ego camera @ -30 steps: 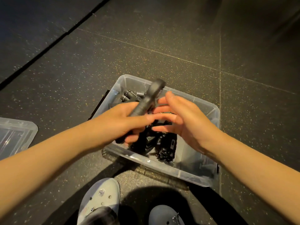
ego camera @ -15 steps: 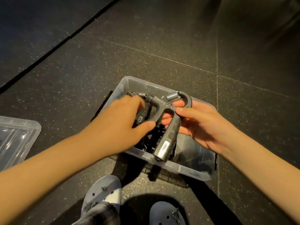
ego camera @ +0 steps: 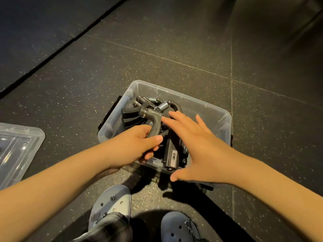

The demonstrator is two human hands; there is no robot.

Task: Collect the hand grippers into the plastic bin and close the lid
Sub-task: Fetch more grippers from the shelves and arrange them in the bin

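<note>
A clear plastic bin [ego camera: 216,117] sits on the dark floor in front of me, holding several black hand grippers [ego camera: 132,114] with metal springs. My left hand [ego camera: 132,147] grips one handle of the topmost hand gripper [ego camera: 155,116], which lies low over the pile inside the bin. My right hand [ego camera: 197,145] hovers spread over the bin, fingers straight, its fingertips touching that gripper's top near the spring. The gripper's other handle [ego camera: 172,156] points toward me between my hands. The clear lid [ego camera: 19,147] lies on the floor at the far left.
My two grey clog shoes [ego camera: 113,203] stand just below the bin. A black flat object [ego camera: 109,114] pokes out from under the bin's left side. Dark speckled floor tiles surround everything, with a black mat edge running diagonally at upper left.
The hand gripper has gone down into the bin onto the pile. My right hand has let go of it and spread flat above it; my left hand still holds a handle.
</note>
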